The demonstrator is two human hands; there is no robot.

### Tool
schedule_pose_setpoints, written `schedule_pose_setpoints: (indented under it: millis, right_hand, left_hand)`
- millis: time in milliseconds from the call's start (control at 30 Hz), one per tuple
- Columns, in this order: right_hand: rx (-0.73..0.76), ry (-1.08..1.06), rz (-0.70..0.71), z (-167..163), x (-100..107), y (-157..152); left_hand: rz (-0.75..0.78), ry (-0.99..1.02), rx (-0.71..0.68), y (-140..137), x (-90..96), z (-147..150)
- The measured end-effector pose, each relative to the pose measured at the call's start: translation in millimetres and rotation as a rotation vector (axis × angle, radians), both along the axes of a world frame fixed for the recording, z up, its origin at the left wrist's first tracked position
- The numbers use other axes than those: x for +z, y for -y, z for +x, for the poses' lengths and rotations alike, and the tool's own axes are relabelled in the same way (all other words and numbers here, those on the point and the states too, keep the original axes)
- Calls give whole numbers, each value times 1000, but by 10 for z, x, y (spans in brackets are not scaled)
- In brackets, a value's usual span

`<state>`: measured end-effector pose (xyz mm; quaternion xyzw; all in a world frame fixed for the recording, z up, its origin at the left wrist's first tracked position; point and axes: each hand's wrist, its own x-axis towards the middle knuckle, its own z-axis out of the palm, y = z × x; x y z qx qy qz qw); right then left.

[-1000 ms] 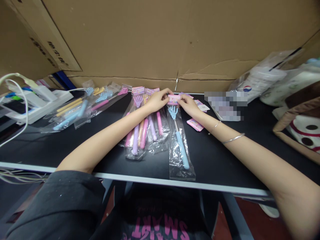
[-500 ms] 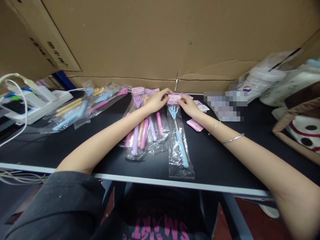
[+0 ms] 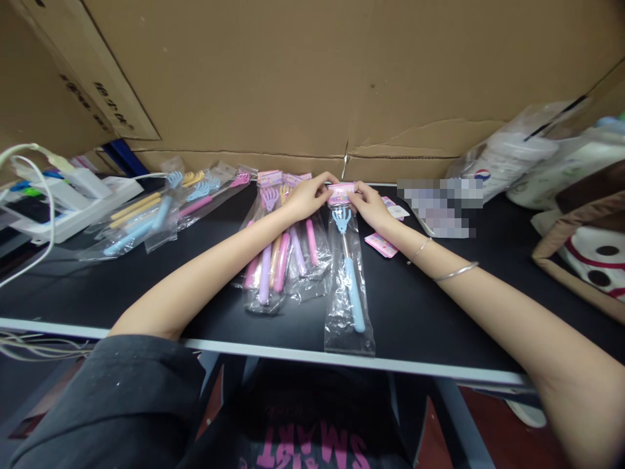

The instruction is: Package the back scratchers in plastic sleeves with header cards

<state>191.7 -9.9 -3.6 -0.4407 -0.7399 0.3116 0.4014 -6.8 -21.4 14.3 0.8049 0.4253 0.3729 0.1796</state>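
A blue back scratcher (image 3: 352, 286) lies in a clear plastic bag (image 3: 349, 342), its claw end pointing away from me. Across the top of that bag sits a pink printed header card (image 3: 340, 193). My left hand (image 3: 308, 197) pinches the card's left end, and my right hand (image 3: 367, 202) grips its right end. Under and beside my left forearm are several bagged back scratchers (image 3: 280, 260) in pink, purple and yellow, with header cards at their tops. Loose pink cards (image 3: 381, 245) rest beside my right wrist.
Further left, more bagged back scratchers (image 3: 161, 212) lie near a white power strip (image 3: 73, 202) with cables. To the right are a blurred-out flat item (image 3: 439, 208), a bagged drink cup (image 3: 508, 163) and a tan-handled bag (image 3: 551, 241). A cardboard wall (image 3: 312, 85) stands behind the black table (image 3: 420, 312).
The blue back scratcher's bag has shifted slightly toward me, and its lower end has swung a little left. Both hands still hold the card, which looks flatter across the bag top.
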Motion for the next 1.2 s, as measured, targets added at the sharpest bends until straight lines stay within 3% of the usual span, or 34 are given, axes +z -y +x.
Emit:
schedule_pose_setpoints:
  millis: [500, 733, 1200]
  right_hand:
    - [24, -74, -45, -5, -34, -29]
    - [34, -23, 10, 8, -20, -19]
    - [13, -10, -41, 6, -27, -33]
  left_hand:
    - [19, 4, 13, 0, 2, 3]
    - [21, 1, 5, -16, -10, -5]
    - [11, 9, 7, -20, -11, -5]
